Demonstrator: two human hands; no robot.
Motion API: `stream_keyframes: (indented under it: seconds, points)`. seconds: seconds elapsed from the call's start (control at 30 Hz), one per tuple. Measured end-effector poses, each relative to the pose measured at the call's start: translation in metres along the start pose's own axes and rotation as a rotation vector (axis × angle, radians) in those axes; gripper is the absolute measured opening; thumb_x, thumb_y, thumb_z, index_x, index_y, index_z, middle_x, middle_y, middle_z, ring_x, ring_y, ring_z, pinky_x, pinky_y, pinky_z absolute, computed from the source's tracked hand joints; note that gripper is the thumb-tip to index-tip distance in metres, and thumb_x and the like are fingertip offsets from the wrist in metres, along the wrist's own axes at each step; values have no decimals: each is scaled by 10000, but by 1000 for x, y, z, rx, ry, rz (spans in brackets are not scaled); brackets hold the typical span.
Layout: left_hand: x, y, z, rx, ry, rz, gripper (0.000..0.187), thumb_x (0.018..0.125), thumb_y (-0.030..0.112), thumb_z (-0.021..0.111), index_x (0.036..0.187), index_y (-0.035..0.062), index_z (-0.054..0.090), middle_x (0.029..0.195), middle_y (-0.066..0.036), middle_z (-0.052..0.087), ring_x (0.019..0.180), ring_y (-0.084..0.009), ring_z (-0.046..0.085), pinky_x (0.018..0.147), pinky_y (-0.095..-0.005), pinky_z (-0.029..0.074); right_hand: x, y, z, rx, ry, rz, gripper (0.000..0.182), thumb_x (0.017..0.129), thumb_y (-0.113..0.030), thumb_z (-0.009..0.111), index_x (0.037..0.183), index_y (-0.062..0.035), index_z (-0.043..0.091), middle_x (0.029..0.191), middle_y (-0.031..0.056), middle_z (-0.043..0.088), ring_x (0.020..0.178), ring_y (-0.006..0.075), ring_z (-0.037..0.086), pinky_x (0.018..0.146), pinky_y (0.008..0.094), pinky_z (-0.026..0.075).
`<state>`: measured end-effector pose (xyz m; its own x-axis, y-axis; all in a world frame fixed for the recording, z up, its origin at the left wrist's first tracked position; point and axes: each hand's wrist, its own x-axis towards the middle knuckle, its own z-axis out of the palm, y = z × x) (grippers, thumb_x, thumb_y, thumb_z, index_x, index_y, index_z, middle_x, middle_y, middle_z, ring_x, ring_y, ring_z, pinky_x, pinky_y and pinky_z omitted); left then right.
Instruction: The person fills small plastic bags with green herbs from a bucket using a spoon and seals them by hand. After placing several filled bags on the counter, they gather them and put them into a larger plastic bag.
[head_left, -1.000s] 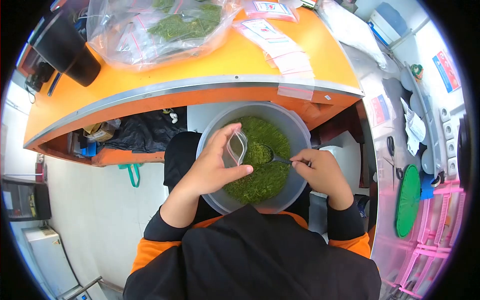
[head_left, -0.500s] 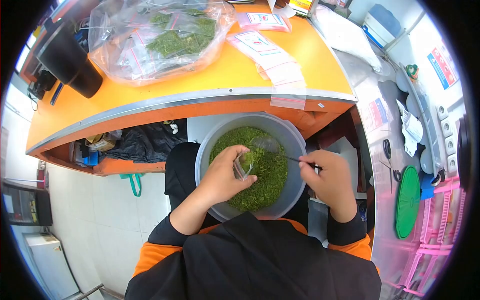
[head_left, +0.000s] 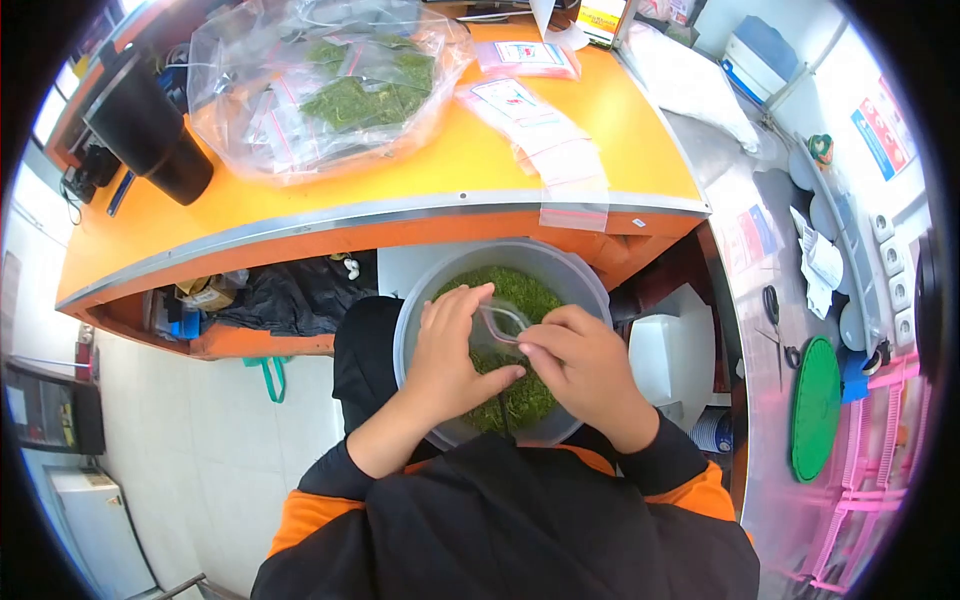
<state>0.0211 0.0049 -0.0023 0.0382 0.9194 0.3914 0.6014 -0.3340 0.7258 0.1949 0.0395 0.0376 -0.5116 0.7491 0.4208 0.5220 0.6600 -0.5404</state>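
A small clear zip bag (head_left: 503, 322) is between my two hands above the tub, its mouth spread into a loop. My left hand (head_left: 440, 350) holds the bag's left side, thumb lower and apart from the fingertips. With thumb and fingers, my right hand (head_left: 580, 365) pinches the bag's right edge. Below is a round translucent plastic tub (head_left: 585, 275) containing finely shredded green leaves (head_left: 530, 295). A spoon's dark handle (head_left: 505, 410) shows against the tub's near side; its bowl is hidden. How much the bag holds is hard to tell.
An orange-topped desk (head_left: 400, 190) carries a large clear bag (head_left: 240, 140) of filled packets, a black tumbler (head_left: 150, 130) and labelled empty bags (head_left: 540, 130). On the right counter are scissors (head_left: 772, 315) and a green oval board (head_left: 815, 410).
My right hand has let go of the spoon and moved left to grip the bag's edge. The spoon now rests in the tub, handle toward me. The bag's mouth is spread wider.
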Motion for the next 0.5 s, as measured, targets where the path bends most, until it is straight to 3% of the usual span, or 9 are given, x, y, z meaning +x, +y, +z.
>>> stream_keyframes:
  seconds: [0.1,0.27,0.3,0.4,0.5]
  points:
    - [11,-6,-15,-137,-155,-21,640,663,229,782,1212,65,498,1062,-115,588,1023,-298,539,875,-410,409,-8,9,8,43,-111,60,73,780,-117,637,851,-100,637,785,60,588,678,266,594,596,359,473]
    - [23,7,-37,-231,-278,-170,410,744,219,727,1099,60,599,785,-80,639,798,-260,620,715,-343,475,-6,8,5,201,-23,18,100,827,-60,584,926,-50,582,836,89,610,694,283,594,614,348,468]
    - [24,6,-38,-198,-256,-57,281,776,205,694,1002,45,641,724,-82,627,731,-271,611,680,-360,470,-7,8,6,232,-16,14,101,835,-44,574,936,-40,571,839,95,609,692,281,593,615,342,466]
    - [29,2,-45,-82,-370,48,155,781,131,683,881,15,656,706,-93,607,659,-259,585,646,-329,466,-12,13,4,398,67,55,105,843,-8,551,945,-35,554,806,109,587,677,260,583,614,319,458]
    - [27,-1,-39,-229,-338,114,158,820,166,631,770,16,638,709,-120,605,705,-319,581,647,-399,458,-15,19,5,465,51,67,104,841,13,545,935,-30,541,773,114,560,659,239,562,606,305,446]
